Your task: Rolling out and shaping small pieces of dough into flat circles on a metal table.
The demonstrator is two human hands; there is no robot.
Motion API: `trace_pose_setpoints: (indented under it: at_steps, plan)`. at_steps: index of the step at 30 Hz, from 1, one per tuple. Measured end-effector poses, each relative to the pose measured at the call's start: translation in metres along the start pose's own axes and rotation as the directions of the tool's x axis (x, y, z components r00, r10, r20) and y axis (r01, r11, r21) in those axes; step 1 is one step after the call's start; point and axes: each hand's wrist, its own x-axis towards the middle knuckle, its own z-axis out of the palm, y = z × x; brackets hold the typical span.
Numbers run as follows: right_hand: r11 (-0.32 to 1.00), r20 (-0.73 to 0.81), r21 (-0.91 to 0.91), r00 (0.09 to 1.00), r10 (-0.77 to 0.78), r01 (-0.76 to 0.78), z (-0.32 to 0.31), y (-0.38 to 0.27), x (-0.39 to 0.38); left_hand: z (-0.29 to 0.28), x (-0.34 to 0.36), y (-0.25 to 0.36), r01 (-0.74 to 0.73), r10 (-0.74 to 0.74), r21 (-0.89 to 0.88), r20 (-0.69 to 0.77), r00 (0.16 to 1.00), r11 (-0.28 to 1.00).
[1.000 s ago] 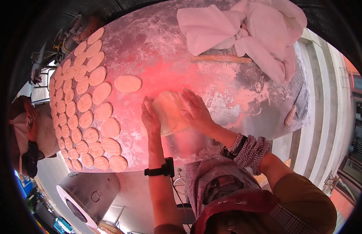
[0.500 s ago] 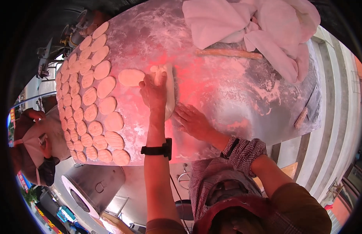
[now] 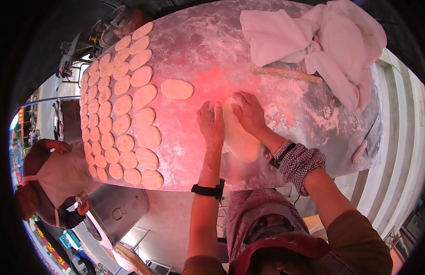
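A long, thick piece of pale dough lies on the floured table, its length running from near to far. My right hand rests over its far part, fingers bent round the far end. Just left of the dough is my left hand, thumb and fingers apart, holding nothing. Beyond it, a single flat oval dough piece lies by itself. Rows of flat dough rounds cover the left side of the table. Part of the long dough is hidden under my right hand.
The metal table is dusted with flour. A rolling pin lies at the far right beside a crumpled white cloth. A scraper sits near the right edge. Another person in an apron stands at the left, next to a metal drum.
My left hand has come off the dough's far end and opened beside it. My right hand has moved from flat beside the dough onto it. The view has shifted, too.
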Motion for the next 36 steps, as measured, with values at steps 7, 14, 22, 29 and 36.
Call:
trace_pose_setpoints:
  at_steps: [7, 14, 22, 29, 36]
  plan:
    - [0.691, 0.48, 0.396, 0.778, 0.406, -0.605, -0.032, -0.034, 0.01, -0.027, 0.009, 0.031, 0.377, -0.369, 0.073, 0.446, 0.816, 0.923]
    - [0.996, 0.128, -0.019, 0.988, -0.084, 0.087, -0.05, -0.037, -0.104, -0.015, -0.114, -0.034, -0.553, 0.557, 0.462, 0.143, 0.818, 0.694]
    - [0.98, 0.248, -0.196, 0.968, 0.041, 0.008, -0.015, -0.031, -0.026, 0.004, -0.017, -0.013, -0.35, 0.217, 0.649, 0.279, 0.935, 0.675]
    - [0.967, 0.456, -0.155, 0.854, 0.25, -0.201, -0.035, -0.052, -0.048, -0.014, -0.064, -0.005, -0.242, 0.132, 0.484, 0.252, 0.959, 0.841]
    - [0.973, 0.278, -0.227, 0.961, 0.018, 0.047, -0.063, -0.046, -0.097, -0.011, -0.121, -0.021, -0.404, 0.262, 0.603, 0.313, 0.913, 0.688]
